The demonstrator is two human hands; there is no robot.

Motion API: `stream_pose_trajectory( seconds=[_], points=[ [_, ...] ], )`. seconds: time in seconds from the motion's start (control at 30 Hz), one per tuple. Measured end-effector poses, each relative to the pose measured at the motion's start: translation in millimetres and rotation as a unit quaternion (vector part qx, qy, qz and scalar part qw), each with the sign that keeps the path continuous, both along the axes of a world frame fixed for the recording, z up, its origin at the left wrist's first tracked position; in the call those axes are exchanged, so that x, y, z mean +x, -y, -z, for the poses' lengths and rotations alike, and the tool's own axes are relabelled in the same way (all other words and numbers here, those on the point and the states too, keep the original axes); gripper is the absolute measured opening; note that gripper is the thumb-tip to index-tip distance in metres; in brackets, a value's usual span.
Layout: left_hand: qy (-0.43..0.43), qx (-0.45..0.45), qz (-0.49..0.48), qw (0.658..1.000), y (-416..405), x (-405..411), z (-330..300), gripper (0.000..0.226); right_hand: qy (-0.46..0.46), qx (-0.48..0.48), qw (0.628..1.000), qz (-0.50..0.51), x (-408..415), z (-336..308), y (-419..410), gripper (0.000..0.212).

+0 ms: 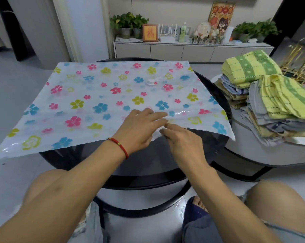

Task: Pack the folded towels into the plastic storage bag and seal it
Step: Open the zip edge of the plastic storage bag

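Observation:
A flat plastic storage bag printed with coloured flowers lies spread over a round dark glass table. A white round valve sits on the bag's far middle. My left hand, with a red bracelet at the wrist, rests fingers apart on the bag's near edge. My right hand pinches that same near edge just beside it, and the plastic lifts slightly there. Two stacks of folded towels, topped by yellow-green ones, stand on a second table at the right.
The towel stacks sit on a light round table right of the glass one. Gold wire legs stand behind them. A white sideboard with plants and frames lines the far wall. My knees are under the near table edge.

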State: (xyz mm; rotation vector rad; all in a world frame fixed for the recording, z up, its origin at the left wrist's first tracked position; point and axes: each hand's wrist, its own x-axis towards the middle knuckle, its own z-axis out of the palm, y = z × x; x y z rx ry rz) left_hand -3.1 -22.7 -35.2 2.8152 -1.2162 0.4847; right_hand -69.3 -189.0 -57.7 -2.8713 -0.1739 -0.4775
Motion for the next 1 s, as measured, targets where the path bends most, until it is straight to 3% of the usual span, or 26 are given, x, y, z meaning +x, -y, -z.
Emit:
stream_pose_trajectory(
  seconds=[0.2, 0.3, 0.47, 0.57, 0.73, 0.8, 0.9, 1.0],
  points=[
    [0.018, -0.109, -0.094, 0.989, -4.8, 23.8, -9.5, 0.051, -0.108, 0.141, 0.982, 0.066, -20.7, 3.1, 16.8, 0.023],
    [-0.008, -0.132, -0.077, 0.988, -5.4, 19.9, -1.7, 0.058, -0.165, 0.178, 0.97, 0.033, -22.8, -13.9, 22.4, 0.041],
    [0.003, -0.102, -0.071, 0.992, -2.0, 7.7, -2.3, 0.039, -0.079, 0.065, 0.994, 0.028, -10.5, -28.2, 35.0, 0.058],
    [0.018, -0.045, -0.046, 0.998, 4.5, 2.4, -4.1, 0.038, -0.107, 0.004, 0.994, 0.031, -11.1, -22.9, 30.6, 0.068],
    [0.0, 0.013, 0.027, 1.0, 37.1, 3.0, -1.9, 0.044, -0.128, 0.022, 0.99, 0.059, -9.0, -15.4, 28.3, 0.076],
    [0.011, -0.006, 0.012, 1.0, 38.9, 7.7, -4.8, 0.051, -0.129, 0.125, 0.979, 0.099, -10.5, -14.7, 35.2, 0.074],
    [0.01, -0.034, -0.009, 0.999, 34.4, 17.1, -9.1, 0.056, -0.176, 0.357, 0.909, 0.124, -13.8, -12.3, 41.6, 0.074],
    [-0.008, -0.063, -0.048, 0.997, 28.4, 28.1, -15.5, 0.061, -0.202, 0.466, 0.845, 0.169, -11.8, -10.7, 49.1, 0.073]
  ],
)
